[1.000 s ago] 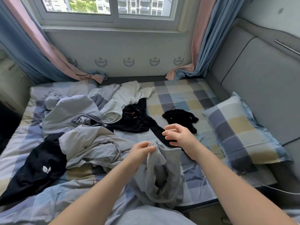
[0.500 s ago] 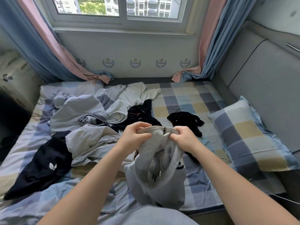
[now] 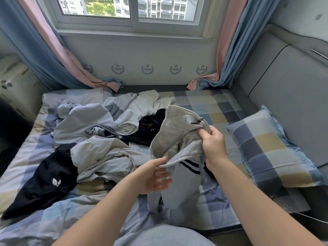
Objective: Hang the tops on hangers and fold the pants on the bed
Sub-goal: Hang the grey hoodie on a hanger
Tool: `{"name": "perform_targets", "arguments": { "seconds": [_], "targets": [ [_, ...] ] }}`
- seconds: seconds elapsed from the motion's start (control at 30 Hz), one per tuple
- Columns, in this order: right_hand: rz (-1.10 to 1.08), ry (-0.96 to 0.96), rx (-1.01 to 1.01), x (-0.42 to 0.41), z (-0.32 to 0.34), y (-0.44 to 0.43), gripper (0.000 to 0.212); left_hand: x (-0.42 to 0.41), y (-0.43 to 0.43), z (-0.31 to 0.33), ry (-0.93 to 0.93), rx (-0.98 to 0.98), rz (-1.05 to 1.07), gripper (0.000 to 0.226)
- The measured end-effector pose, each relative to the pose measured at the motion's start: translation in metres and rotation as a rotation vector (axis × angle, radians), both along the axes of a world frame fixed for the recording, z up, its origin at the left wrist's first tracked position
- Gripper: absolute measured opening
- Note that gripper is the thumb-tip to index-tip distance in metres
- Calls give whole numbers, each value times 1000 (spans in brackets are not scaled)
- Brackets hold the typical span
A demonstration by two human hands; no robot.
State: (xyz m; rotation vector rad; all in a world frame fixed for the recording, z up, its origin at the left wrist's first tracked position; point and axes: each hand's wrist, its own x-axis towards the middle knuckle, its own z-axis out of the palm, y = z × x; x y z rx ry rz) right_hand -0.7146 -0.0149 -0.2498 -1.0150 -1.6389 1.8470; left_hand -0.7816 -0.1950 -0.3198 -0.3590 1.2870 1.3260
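- The grey garment (image 3: 177,132) is held up above the bed (image 3: 213,107), a little to the right of the centre of the view, and its lower part hangs down toward 6 o'clock.
- It is soft, light grey knit cloth, with two thin dark stripes (image 3: 188,166) along one edge and a grey drawstring (image 3: 202,167) that hangs free. I cannot tell whether it is a top or pants.
- The right hand (image 3: 213,144), at about 3 o'clock of the garment, grips a bunch of the cloth with curled fingers.
- The left hand (image 3: 152,176), at about 7 o'clock of it, pinches the striped edge under the thumb. Its fingers are blurred.
- At 8 o'clock on the bed lies a dark garment (image 3: 35,196) with a small white leaf logo (image 3: 56,181), without letters.
- At 11 o'clock of the grey garment lies a black garment (image 3: 147,128) with thin red marks that I cannot read.
- Light blue clothes (image 3: 83,121) are piled at 10 o'clock.
- A checked pillow (image 3: 271,151) lies at 3 o'clock.
- On the wall under the window, at 12 o'clock, runs a row of wreath emblems (image 3: 147,69). Any writing in them is too small to read.
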Motion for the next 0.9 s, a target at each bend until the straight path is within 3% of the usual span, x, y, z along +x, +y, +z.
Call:
{"name": "perform_targets", "arguments": {
  "seconds": [0.07, 0.2, 0.3, 0.43, 0.57, 0.7, 0.8, 0.87, 0.9],
  "targets": [
    [-25, 4, 14, 7, -9, -4, 11, -2, 10, 2, 47, 85, 195, 13],
    [-68, -50, -39, 31, -38, -8, 11, -24, 18, 11, 180, 183, 596, 13],
    [-4, -269, -172, 47, -64, -12, 17, -31, 15, 22, 238, 303, 617, 19],
    [289, -503, -239, 58, -68, -19, 15, -27, 17, 38, 265, 378, 522, 21],
    [191, -330, 176, 42, -41, -9, 5, -37, 9, 48, 300, 420, 454, 26],
    [329, -144, 593, 22, -5, -5, 50, -36, -5, 69, 410, 396, 271, 29],
    [529, -203, 875, 1, 10, -7, 71, -30, -12, 88, 450, 429, 81, 27],
    [704, -282, 884, -9, 9, -8, 60, -32, -19, 94, 468, 444, -59, 28],
    [782, -298, 819, -12, 8, -8, 42, -35, -23, 95, 485, 440, -123, 26]
  ]
}}
